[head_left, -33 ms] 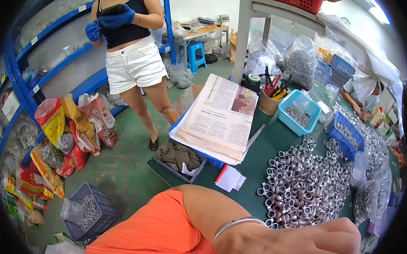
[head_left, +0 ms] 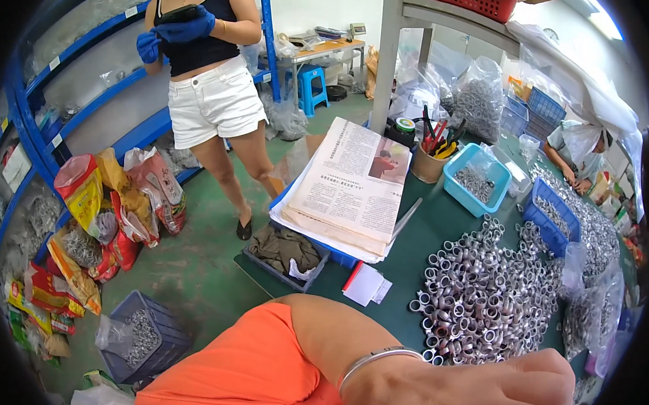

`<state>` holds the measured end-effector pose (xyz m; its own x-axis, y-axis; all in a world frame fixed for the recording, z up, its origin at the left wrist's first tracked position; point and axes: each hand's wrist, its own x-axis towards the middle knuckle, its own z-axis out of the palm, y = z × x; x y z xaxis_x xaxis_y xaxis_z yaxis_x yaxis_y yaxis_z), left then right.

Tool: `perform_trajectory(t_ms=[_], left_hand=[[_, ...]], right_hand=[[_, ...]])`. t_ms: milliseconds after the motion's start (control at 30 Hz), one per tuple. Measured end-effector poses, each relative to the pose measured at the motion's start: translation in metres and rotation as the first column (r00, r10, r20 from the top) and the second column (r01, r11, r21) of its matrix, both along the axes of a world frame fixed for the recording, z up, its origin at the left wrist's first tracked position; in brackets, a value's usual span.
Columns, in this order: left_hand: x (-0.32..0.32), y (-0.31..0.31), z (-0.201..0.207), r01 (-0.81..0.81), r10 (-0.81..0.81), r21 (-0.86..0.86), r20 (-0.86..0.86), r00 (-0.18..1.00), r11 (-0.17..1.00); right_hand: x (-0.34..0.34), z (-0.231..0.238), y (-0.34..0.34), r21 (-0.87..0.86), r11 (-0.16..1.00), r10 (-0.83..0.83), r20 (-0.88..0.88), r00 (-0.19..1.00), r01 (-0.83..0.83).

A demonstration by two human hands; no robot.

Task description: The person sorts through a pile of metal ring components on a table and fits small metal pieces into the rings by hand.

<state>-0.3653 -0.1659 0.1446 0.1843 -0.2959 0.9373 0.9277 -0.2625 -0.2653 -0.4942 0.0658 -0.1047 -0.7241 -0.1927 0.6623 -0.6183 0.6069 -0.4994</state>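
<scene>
While the left hand (head_left: 484,384) curls at the lower edge, its fingertips hidden so its grip cannot be told, the heap of metal rings (head_left: 481,297) lies just beyond it on the table (head_left: 393,324); the right hand is out of view.

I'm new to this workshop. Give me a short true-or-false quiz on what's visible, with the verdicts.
1. The left hand has a bracelet at its wrist. True.
2. The metal rings are heaped on top of the newspaper. False: they lie in a pile on the green table, apart from it.
3. The standing person is bare-handed. False: they wear blue gloves.
4. Tools stand in a brown cup. True.
5. The stool is red. False: it is blue.
</scene>
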Motion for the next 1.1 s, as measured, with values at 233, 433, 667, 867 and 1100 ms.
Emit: perform_trajectory(t_ms=[233, 433, 667, 867, 1100], left_hand=[[0.003, -0.014, 0.002, 0.01, -0.008, 0.042, -0.058, 0.998, 0.999], [0.004, -0.033, 0.012, -0.049, 0.072, 0.109, -0.218, 0.973, 0.993], [-0.003, -0.064, -0.061, -0.19, 0.2, -0.067, 0.413, 0.888, 0.98], [-0.079, -0.035, -0.182, -0.485, 0.848, -0.697, 0.461, 0.261, 0.529], [-0.088, -0.021, -0.248, -0.067, 0.949, -0.95, 0.296, 0.109, 0.304]], right_hand=[[-0.003, -0.004, 0.001, 0.02, 1.0, -0.017, -0.013, 1.0, 0.018], [-0.001, -0.006, -0.001, 0.042, 0.998, -0.045, 0.03, 0.999, 0.044], [0.003, -0.006, 0.0, 0.035, 0.993, -0.116, 0.063, 0.991, 0.114], [0.006, -0.003, -0.005, 0.032, 0.987, -0.159, 0.103, 0.982, 0.156], [-0.018, -0.028, 0.013, 0.201, 0.966, -0.164, -0.013, 0.986, 0.164]])
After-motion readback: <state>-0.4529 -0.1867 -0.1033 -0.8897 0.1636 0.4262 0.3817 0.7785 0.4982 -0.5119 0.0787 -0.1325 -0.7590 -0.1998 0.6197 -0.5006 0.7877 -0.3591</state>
